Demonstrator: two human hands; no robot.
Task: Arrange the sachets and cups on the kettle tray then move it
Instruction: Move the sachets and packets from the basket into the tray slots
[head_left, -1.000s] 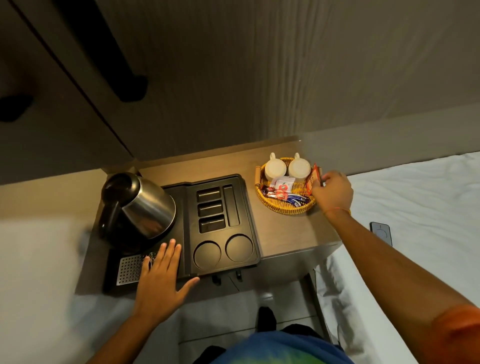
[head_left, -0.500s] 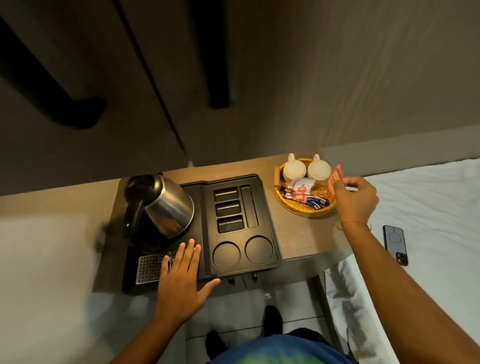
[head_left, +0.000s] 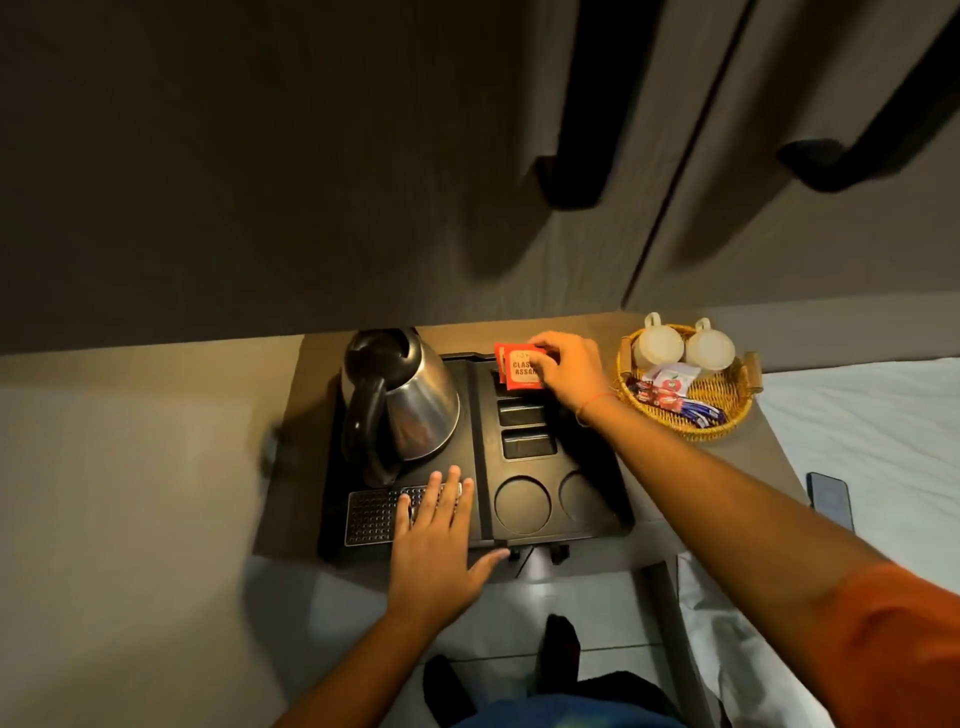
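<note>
The black kettle tray lies on a small wooden table, with a steel kettle on its left half. My right hand pinches red tea sachets over the tray's farthest slot. Two more slots and two round cup recesses sit nearer me. My left hand rests flat, fingers spread, on the tray's front edge and metal drip grid. A wicker basket at the right holds two white cups upside down and several other sachets.
Dark cabinet doors with black handles rise behind the table. A white bed adjoins the table's right side, with a phone lying on it. My feet stand on the tiled floor below.
My right hand has lifted the red sachets out of the basket and carried them left to the tray's far slot. The left hand has stayed on the tray's front.
</note>
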